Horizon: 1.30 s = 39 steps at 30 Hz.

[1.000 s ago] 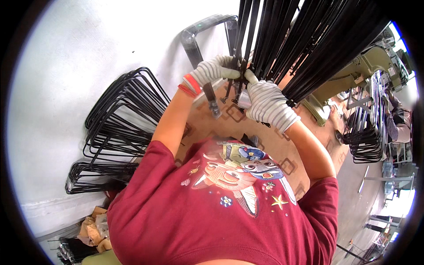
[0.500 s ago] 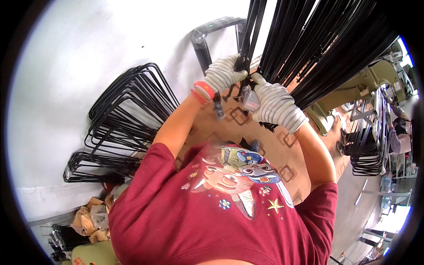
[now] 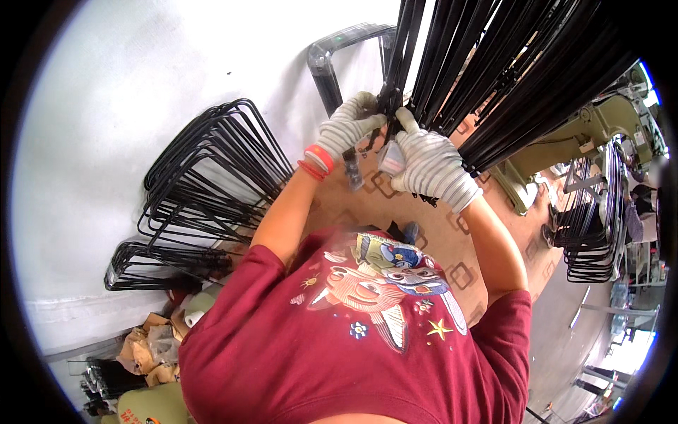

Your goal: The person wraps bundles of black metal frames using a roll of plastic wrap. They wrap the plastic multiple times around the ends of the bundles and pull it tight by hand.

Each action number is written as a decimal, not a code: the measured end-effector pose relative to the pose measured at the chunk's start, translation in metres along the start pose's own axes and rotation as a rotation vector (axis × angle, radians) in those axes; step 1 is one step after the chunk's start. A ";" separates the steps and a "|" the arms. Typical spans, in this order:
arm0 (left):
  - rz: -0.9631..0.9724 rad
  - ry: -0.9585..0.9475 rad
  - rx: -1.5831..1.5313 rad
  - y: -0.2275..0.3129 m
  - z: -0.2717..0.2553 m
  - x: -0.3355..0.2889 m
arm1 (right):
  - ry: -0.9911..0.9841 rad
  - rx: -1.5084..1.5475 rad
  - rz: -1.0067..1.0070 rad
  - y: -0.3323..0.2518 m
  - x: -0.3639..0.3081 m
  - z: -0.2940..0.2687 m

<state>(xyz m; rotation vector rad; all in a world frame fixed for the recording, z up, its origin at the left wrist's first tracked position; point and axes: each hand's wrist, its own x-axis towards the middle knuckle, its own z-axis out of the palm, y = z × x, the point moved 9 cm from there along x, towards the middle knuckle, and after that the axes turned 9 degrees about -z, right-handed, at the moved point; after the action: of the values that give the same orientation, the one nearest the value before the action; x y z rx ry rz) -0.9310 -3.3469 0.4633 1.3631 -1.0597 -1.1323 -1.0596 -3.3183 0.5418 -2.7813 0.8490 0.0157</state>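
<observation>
Head view: at the far centre, the left hand [image 3: 353, 124] has its thumb and fingers drawn together, apparently pinching the bars [image 3: 401, 60] close to their near ends; the exact contact is hidden by the glove. The right hand [image 3: 436, 166], just beside it, curls its fingers about a clear packet [image 3: 390, 158], its thumb raised toward the same bars; whether it touches them cannot be told. These bars run from between the hands to the far edge, with a denser bundle [image 3: 544, 85] to their right. Step in hand, as judged: close finger work at the near bar ends. A next move would call for a steady left pinch and a free right thumb, without loosening the packet. Left, dark frames [image 3: 201, 152] lean against the wall [image 3: 176, 53]; a wrapped frame [image 3: 323, 67] stands farther off. Right, an olive machine [image 3: 600, 124] stands beyond the patterned floor [image 3: 432, 247].
</observation>
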 end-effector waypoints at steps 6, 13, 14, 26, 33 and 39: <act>0.061 0.040 -0.011 -0.016 0.005 0.004 | -0.068 -0.053 -0.019 0.003 0.011 0.008; 0.046 0.186 -0.105 -0.045 0.015 0.010 | -0.084 -0.139 -0.044 -0.013 0.009 0.012; 0.050 0.187 -0.122 -0.052 0.016 0.009 | -0.073 -0.121 -0.057 -0.014 0.007 0.010; 0.097 0.122 -0.265 -0.052 0.025 -0.015 | -0.277 -0.211 -0.133 -0.009 -0.007 0.038; 0.474 0.532 0.156 0.013 0.004 -0.054 | -0.224 -0.216 -0.216 -0.012 -0.014 0.044; 0.766 0.542 0.475 0.063 0.027 -0.079 | -0.253 -0.192 -0.100 0.004 -0.017 0.044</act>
<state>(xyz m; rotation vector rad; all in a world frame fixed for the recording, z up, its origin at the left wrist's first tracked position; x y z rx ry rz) -0.9724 -3.2793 0.5318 1.3144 -1.3032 0.0617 -1.0731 -3.3021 0.4997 -2.9090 0.6753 0.4439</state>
